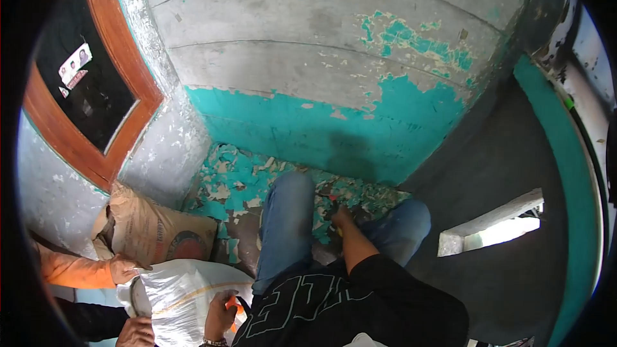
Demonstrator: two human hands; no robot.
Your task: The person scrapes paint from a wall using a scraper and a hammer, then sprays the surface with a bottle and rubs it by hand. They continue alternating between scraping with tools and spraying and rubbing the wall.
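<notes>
the right hand [341, 216] seemed closed on a small red-tipped tool [332, 198], best held steady, between the blue denim-clad knees [288, 194] toward the flake-strewn brown floor [245, 228]'s far edge, while whether the left hand [221, 315] gripped the bright orange object [239, 315] beside it was unclear.

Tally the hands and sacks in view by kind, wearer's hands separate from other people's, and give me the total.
Wearer's hands: 2 (left hand, right hand)
Others' hands: 2 (orange-sleeved hand, black-sleeved hand)
Sacks: 2 (white sack, brown sack)
Total: 6
</notes>
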